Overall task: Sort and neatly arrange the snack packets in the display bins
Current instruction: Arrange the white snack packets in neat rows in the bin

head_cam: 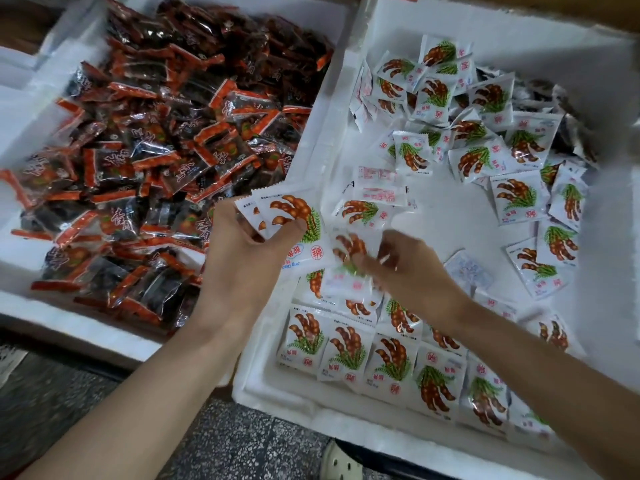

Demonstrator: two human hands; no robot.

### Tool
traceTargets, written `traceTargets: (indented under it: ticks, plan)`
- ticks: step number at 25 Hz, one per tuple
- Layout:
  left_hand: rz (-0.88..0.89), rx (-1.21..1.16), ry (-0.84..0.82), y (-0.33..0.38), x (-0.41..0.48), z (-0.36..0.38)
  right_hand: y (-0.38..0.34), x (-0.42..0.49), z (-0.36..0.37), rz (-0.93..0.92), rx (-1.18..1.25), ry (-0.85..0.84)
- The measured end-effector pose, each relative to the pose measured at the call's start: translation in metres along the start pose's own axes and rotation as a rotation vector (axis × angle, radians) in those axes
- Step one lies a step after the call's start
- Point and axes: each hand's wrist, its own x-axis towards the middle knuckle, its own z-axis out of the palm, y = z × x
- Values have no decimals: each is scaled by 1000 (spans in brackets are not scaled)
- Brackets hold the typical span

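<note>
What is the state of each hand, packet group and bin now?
Left hand: grips a stack of white packets.
Right hand: pinches a single packet, blurred.
Front row: white packets lined neatly.
Loose white packets: scattered in right bin.
Red packets: jumbled, filling left bin.

White packets (349,353), brown pods, green fronds; dark packets (156,150), orange-red ends; white bins (304,161).

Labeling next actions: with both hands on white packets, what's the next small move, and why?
Probably slide the packet that the right hand pinches onto the stack that the left hand holds. The two sit right next to each other, and the neat row at the near edge of the bin suggests packets get gathered before being laid down.
</note>
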Motion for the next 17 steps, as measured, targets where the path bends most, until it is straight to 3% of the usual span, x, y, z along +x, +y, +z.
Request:
traceTargets:
  ticks: [2,5,8,12,17]
  plan:
    - [5,-39,41,0,-6,-6,8,-19,24,98,62,-166]
    - [21,-38,24,-2,-12,-12,10,-29,54,139,50,-243]
    - [17,-38,27,-6,-20,-15,9,-33,68,108,-18,-220]
    - [7,-48,53,-9,-29,-14,5,-35,65,-78,-400,-147]
    - [9,-38,42,-6,-24,-17,8,-26,32,-233,-289,31]
